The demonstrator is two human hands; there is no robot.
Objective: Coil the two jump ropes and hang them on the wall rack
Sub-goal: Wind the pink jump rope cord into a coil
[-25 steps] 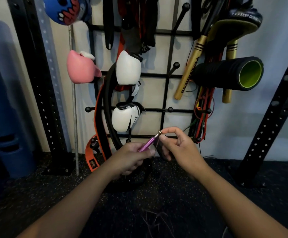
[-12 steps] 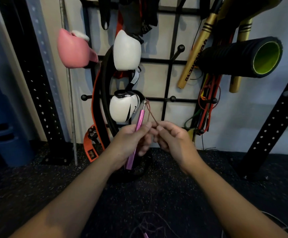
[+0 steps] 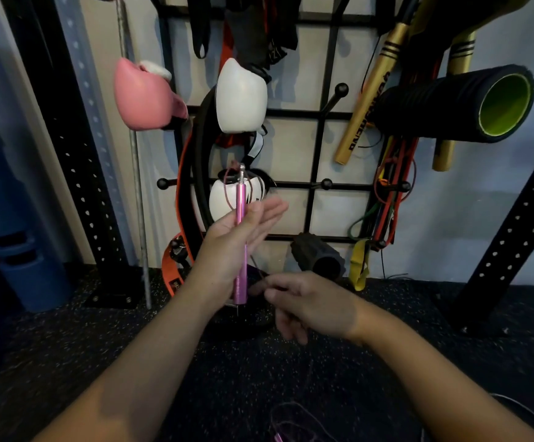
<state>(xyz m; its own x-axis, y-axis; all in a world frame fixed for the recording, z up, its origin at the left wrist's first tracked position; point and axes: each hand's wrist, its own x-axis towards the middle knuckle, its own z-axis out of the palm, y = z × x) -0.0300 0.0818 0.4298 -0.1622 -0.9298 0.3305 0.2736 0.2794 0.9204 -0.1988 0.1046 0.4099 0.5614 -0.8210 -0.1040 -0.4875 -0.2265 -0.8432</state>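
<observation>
My left hand [image 3: 233, 237] holds a pink metal jump-rope handle [image 3: 240, 237] upright in front of the wall rack [image 3: 318, 148], thumb pressing it against the palm and fingers stretched out. A thin dark cord [image 3: 229, 193] loops from the handle's silver top. My right hand [image 3: 307, 303] is lower and to the right, fingers pinched on the thin cord [image 3: 256, 266] that runs down from the handle. More of this cord [image 3: 294, 416] lies tangled on the floor at the bottom, with a second pink handle end [image 3: 279, 438] beside it. A thin pale cord [image 3: 527, 409] lies at the bottom right.
The black grid rack has knobbed pegs [image 3: 326, 184] and carries white boxing gloves [image 3: 241, 97], a pink glove [image 3: 146, 95], a black-and-green foam roller [image 3: 456, 103], gold sticks [image 3: 367, 94] and resistance bands [image 3: 390, 193]. A small black roller [image 3: 318, 256] lies on the speckled floor. Black perforated uprights [image 3: 77, 154] stand either side.
My left hand has lifted the pink handle higher and upright, opening its fingers. My right hand has dropped down and away from the handle's top, drawing the cord downward.
</observation>
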